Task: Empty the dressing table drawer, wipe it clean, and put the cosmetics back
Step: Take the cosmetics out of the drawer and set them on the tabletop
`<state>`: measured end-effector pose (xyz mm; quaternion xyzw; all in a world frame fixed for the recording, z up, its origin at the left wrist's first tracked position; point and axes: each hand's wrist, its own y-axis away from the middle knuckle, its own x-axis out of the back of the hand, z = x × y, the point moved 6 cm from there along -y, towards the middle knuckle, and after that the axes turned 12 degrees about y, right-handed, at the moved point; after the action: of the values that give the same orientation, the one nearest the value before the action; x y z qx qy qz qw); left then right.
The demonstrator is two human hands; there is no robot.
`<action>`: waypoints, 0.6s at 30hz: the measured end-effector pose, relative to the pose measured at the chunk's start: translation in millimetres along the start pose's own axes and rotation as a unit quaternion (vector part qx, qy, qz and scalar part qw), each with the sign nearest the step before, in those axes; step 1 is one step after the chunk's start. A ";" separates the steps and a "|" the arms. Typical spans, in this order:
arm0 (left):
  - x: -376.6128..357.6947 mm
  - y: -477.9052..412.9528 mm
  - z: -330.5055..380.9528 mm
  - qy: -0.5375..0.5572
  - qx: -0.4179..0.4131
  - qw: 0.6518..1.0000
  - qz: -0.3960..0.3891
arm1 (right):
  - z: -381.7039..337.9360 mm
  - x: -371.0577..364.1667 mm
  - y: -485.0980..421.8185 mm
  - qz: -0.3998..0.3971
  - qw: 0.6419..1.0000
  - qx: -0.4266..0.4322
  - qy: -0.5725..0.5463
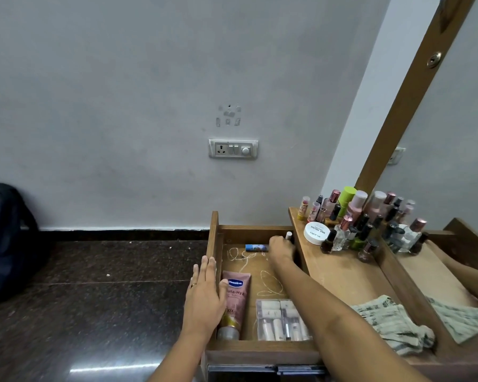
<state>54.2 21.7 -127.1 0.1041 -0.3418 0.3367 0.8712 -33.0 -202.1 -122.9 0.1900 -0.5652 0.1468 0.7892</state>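
Drawer (249,232) is pulled open and, I'd say, part-emptied. Inside: Vaseline tube (235,299) along the left wall, clear pouch of minis (282,319) at the front, blue stick (255,247) at the back. White scribbles on its floor, so the wipe looks not done (cloth (395,323) lies bunched on the bench (342,271)).

Right hand (282,248) in the back right corner, fingers curled on a white-capped tube (288,235). Left hand (204,293) flat, fingers straight, on the left wall.

Bottles (340,219) stand by the mirror. Left: clear out, wipe, refill.
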 end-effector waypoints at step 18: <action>2.3 2.2 2.6 0.022 -0.001 1.000 -0.009 | 75.3 183.0 -39.5 0.069 0.996 0.018 -0.059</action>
<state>52.7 23.4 -123.8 0.0988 -0.3219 0.3303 0.8818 -20.2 -269.1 67.0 0.1732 -0.6199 0.1997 0.7389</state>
